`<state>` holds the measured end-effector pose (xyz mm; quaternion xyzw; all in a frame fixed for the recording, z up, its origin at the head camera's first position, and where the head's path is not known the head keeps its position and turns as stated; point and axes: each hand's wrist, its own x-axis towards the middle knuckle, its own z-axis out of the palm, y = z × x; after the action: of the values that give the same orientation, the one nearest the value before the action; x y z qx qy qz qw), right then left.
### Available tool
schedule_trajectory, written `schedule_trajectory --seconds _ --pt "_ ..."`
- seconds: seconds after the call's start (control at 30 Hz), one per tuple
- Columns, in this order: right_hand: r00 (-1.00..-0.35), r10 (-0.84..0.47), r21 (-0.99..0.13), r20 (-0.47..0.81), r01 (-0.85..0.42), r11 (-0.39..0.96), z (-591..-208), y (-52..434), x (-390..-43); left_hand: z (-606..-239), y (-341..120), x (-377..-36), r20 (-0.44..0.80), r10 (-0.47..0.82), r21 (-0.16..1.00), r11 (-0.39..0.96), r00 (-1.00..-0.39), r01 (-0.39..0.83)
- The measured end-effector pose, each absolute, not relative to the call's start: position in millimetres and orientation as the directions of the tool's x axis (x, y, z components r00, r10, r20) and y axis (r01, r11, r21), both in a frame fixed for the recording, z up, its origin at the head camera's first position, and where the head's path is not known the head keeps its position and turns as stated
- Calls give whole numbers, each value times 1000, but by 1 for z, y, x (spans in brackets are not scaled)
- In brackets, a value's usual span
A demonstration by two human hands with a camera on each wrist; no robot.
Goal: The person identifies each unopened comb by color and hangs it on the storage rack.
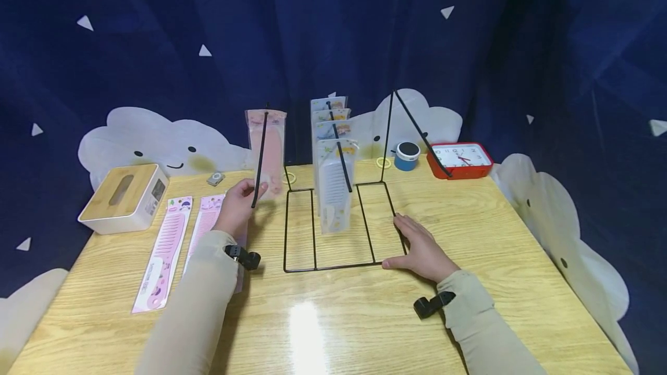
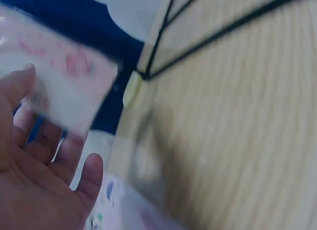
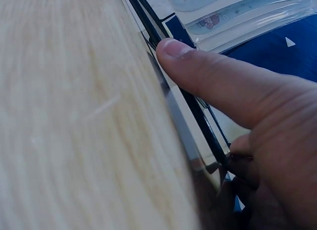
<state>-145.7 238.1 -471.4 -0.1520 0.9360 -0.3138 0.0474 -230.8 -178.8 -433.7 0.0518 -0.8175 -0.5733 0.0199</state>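
A black wire rack [image 1: 333, 267] stands mid-table with three slanted rods. Several packaged white combs [image 1: 333, 190] hang on its middle rod. A pink comb package [image 1: 267, 143] hangs at the left rod, and my left hand [image 1: 245, 198] pinches its lower end. In the left wrist view the blurred pink package [image 2: 59, 86] lies between thumb and fingers [image 2: 49, 141], with the rack's wire [image 2: 208, 42] beyond. My right hand [image 1: 418, 246] rests flat on the rack base's right front corner. In the right wrist view its thumb [image 3: 213, 76] lies along the black wire [image 3: 198, 116].
Two more comb packages [image 1: 162, 250] [image 1: 204, 224] lie flat at the left. A wood-topped tissue box [image 1: 124, 197] sits far left. At the back stand a blue speaker [image 1: 407, 155], a red clock [image 1: 460, 160] and a yellow ring [image 1: 383, 162]. Dark blue curtain surrounds the table.
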Motion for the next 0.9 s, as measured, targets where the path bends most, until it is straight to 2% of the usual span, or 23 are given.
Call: schedule_trajectory --seconds 0.1,0.47,0.7,0.9 --pt "-950 -313 -601 5 -253 758 -471 238 -145 -440 -191 -232 -42 -122 933 351 -992 -83" --pt "-950 -311 -604 -6 -244 758 -470 238 -146 -451 -227 -229 -92 -157 811 561 -983 -166" --pt "-950 -312 -605 1 -249 756 -471 239 -146 -446 -224 -230 -145 -128 628 754 -981 -191" --pt "-951 -310 -608 3 -248 755 -471 238 -146 -440 -219 -224 -168 -123 524 829 -978 -194"
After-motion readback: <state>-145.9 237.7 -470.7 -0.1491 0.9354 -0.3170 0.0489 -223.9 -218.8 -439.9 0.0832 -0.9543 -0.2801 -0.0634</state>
